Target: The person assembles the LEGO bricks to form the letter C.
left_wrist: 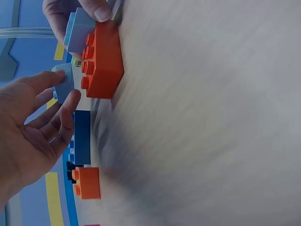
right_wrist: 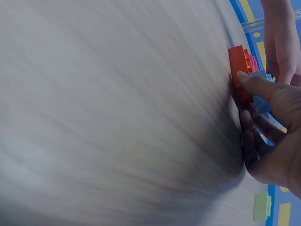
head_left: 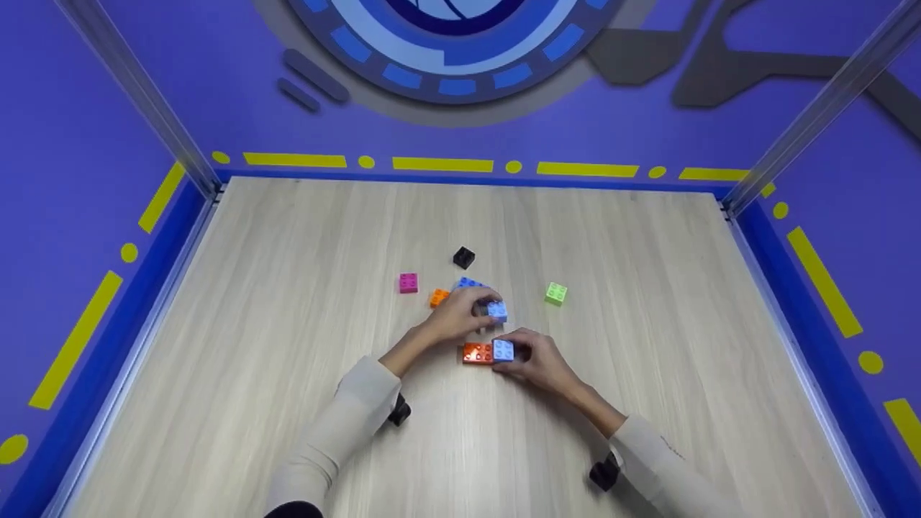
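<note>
My left hand (head_left: 457, 314) pinches a light blue toy brick (head_left: 497, 311) between thumb and fingertips, raised off the table. Below it, my right hand (head_left: 538, 362) grips a second light blue brick (head_left: 503, 350), which sits on the right end of a longer red-orange brick (head_left: 476, 353). The right thumb lies against the side of both bricks in the right wrist view. Behind the left hand are a darker blue brick (left_wrist: 82, 136), partly covered in the head view, and a small orange brick (left_wrist: 88, 182).
On the wooden table (head_left: 324, 252), a magenta brick (head_left: 408, 283) lies left of the hands and a black brick (head_left: 464, 257) behind them. A lime green brick (head_left: 555, 293) stands to the right. Purple walls (head_left: 460, 137) border the table's back and sides.
</note>
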`<state>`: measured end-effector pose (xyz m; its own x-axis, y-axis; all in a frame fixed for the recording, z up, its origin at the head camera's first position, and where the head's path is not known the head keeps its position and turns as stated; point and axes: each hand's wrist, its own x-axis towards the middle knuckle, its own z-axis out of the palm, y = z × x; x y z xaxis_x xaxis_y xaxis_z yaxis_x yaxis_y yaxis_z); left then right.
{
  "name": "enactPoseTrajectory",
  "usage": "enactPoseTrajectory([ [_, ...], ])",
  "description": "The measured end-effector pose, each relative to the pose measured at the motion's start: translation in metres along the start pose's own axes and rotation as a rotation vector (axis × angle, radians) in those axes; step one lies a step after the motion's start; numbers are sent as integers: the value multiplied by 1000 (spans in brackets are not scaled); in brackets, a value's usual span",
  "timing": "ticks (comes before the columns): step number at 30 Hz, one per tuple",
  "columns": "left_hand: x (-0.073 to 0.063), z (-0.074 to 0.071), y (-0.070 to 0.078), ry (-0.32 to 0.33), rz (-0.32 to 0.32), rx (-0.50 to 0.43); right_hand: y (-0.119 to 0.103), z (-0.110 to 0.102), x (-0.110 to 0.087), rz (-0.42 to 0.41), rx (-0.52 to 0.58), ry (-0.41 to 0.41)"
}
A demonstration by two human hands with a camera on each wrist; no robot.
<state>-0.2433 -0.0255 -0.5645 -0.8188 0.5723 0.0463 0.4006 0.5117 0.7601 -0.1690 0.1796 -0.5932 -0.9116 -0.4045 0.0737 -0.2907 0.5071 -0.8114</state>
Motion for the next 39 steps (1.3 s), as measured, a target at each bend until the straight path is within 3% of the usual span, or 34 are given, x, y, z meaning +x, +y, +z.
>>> enactPoseTrajectory([
  [6, -14, -11, -5, 37, 3, 21, -1, 0, 0, 16, 17, 12],
  [12, -38, -23, -13, 79, 11, 1, -2, 4, 3, 2, 30, -11],
  [22, -61, -38, -8, 62, 37, 88, -3, 1, 1, 31, 19, -20],
  [27, -67, -39, -2, 54, 52, 134, -2, -2, 1, 69, 14, -26],
  [39, -78, -28, -7, 43, 56, 59, -1, -1, 1, 28, 29, -7],
])
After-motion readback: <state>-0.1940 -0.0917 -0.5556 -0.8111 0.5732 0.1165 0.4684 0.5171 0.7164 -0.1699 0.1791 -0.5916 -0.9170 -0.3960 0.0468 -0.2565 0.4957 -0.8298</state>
